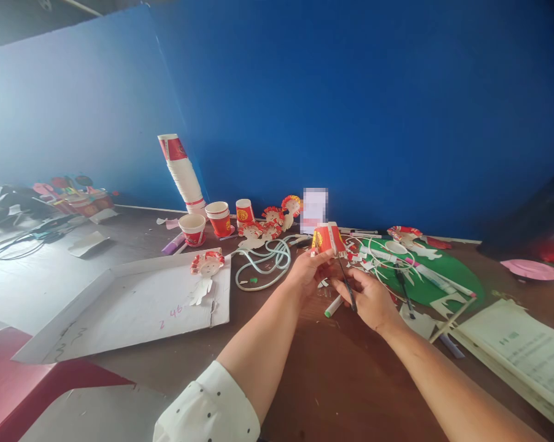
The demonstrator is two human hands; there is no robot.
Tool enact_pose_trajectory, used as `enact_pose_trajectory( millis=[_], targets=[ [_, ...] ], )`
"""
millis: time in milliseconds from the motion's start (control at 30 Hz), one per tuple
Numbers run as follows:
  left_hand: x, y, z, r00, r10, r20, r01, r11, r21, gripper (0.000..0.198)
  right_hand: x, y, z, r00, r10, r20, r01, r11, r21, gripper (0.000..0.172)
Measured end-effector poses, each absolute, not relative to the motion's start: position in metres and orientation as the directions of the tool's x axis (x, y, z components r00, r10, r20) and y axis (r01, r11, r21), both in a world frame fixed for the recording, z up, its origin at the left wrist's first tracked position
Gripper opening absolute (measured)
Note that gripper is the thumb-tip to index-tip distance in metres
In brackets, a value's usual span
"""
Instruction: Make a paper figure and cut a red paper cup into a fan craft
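Note:
A red and yellow paper cup (330,238) is gripped in my left hand (310,270), its narrower end pointing up. My right hand (363,299) is closed around dark scissors (348,287), whose blades reach up to the cup's side. Just below my hands lies a marker with a green end (333,306). Cut red and white paper scraps (359,256) are scattered behind my right hand. To the left, a cut paper-cup figure with a curled red fringe (207,264) rests on a white cardboard tray (134,294).
A leaning stack of paper cups (184,178) stands by the blue partition (327,110), near several separate cups (218,218). A pale coiled cable (262,285) lies left of my hands. On the right are a green mat (465,279) with markers and an open book (520,350).

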State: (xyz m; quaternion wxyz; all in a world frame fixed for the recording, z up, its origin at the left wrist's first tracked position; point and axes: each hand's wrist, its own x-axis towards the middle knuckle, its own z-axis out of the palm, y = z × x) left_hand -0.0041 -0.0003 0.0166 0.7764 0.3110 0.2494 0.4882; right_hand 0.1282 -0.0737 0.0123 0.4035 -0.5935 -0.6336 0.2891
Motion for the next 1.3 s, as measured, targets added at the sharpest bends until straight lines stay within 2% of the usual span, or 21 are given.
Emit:
enact_pose_trajectory(
  millis=[267, 433, 567, 833, 1300],
  targets=[
    [-0.0046, 0.0007, 0.0134, 0.376, 0.925, -0.053, -0.519, 0.258, 0.815, 0.036, 0.1293, -0.0733, 0.0115, 0.028, 0.985, 0.17, 0.522, 0.131, -0.843, 0.032],
    [-0.0023, 0.002, 0.0092, 0.381, 0.924, -0.03, -0.551, 0.253, 0.795, 0.037, 0.1303, -0.0718, 0.009, 0.01, 0.989, 0.147, 0.489, 0.123, -0.864, 0.029],
    [-0.0012, 0.0013, 0.0092, 0.383, 0.924, -0.014, -0.564, 0.245, 0.788, 0.038, 0.129, -0.0733, 0.0117, 0.023, 0.988, 0.151, 0.526, 0.116, -0.842, 0.028],
    [-0.0046, 0.003, 0.0131, 0.407, 0.908, -0.093, -0.543, 0.323, 0.775, 0.027, 0.132, -0.0733, 0.0116, -0.003, 0.986, 0.165, 0.58, 0.136, -0.803, 0.026],
    [-0.0059, 0.0028, 0.0142, 0.412, 0.905, -0.102, -0.561, 0.34, 0.755, 0.019, 0.1296, -0.0736, 0.0156, 0.039, 0.986, 0.16, 0.575, 0.109, -0.811, 0.026]
  ],
)
